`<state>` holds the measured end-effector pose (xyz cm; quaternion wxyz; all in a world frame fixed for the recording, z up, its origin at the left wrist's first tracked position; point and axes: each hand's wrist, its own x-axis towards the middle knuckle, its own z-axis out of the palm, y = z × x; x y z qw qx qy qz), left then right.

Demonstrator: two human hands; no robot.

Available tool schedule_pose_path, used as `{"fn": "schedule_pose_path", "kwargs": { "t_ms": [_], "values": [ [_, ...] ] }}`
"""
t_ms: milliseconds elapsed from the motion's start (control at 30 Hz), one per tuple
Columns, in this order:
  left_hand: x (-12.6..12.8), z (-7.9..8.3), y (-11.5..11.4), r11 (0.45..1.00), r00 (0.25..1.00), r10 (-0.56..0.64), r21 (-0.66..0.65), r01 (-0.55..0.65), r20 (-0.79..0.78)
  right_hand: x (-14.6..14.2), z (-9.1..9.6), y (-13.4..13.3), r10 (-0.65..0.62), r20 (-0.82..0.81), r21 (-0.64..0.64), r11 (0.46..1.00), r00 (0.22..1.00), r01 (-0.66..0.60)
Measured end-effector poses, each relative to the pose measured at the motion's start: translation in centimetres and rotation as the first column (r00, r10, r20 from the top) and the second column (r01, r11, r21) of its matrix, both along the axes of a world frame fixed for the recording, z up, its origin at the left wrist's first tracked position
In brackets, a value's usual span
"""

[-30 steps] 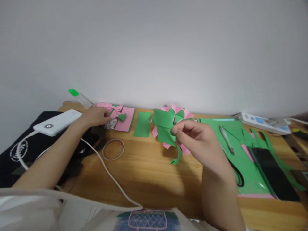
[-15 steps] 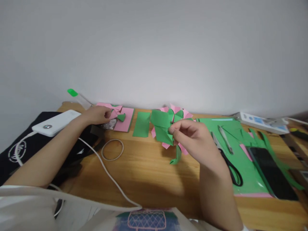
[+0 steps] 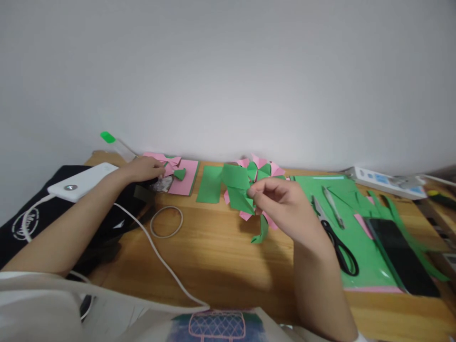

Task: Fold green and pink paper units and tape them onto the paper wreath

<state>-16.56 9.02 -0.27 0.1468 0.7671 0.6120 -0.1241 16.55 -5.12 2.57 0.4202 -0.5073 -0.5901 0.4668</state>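
Note:
Between thumb and fingers of my right hand (image 3: 281,199) is a folded green paper (image 3: 237,180), lifted in front of a pink and green paper flower (image 3: 264,167). A curled green paper piece (image 3: 262,231) hangs or lies below that hand. At the back left, my left hand (image 3: 144,168) reaches to the edge of the pink paper stack (image 3: 188,178). Its fingers are curled together beside a pink paper bow (image 3: 171,160) and a small folded green piece (image 3: 180,174); anything they hold is hidden. A green paper rectangle (image 3: 209,184) lies between the hands.
Black-handled scissors (image 3: 340,251), a pen-like tool (image 3: 333,206) and a phone (image 3: 402,256) lie on green sheets at right. Behind stands a power strip (image 3: 388,183). At left, a white power bank (image 3: 83,180) with its cable rests on black cloth. A rubber band (image 3: 166,236) lies mid-table.
My left hand's fingers have lowered and straightened slightly beside the pink paper. My right hand, still pinching the green paper, has shifted slightly left.

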Motion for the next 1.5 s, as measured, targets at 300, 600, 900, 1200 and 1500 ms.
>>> {"fn": "schedule_pose_path", "kwargs": {
  "t_ms": [300, 600, 900, 1200, 1500],
  "values": [
    [-0.1, -0.6, 0.3, 0.997, 0.998, -0.057, 0.052, 0.056, 0.018, -0.1, 0.0, 0.0, 0.013, -0.025, -0.013, 1.0, 1.0, -0.013],
    [1.1, -1.8, -0.8, 0.992, 0.993, -0.114, 0.049, 0.115, -0.033, -0.4, -0.3, 0.1, 0.135, 0.062, -0.021, 0.991, 0.989, -0.134],
    [2.2, -3.0, -1.4, 0.988, 0.985, -0.155, 0.012, 0.157, -0.077, -0.4, -0.1, 0.0, 0.121, 0.048, -0.021, 0.993, 0.992, -0.12],
    [2.5, -2.9, -1.6, 0.99, 0.988, -0.14, 0.022, 0.142, -0.064, -0.3, 0.0, 0.0, 0.107, 0.051, -0.016, 0.994, 0.993, -0.106],
    [1.3, -0.2, -0.5, 0.996, 0.994, -0.068, 0.049, 0.072, -0.09, -0.3, 0.0, 0.1, 0.1, 0.046, 0.006, 0.995, 0.994, -0.1]
  ]
}}
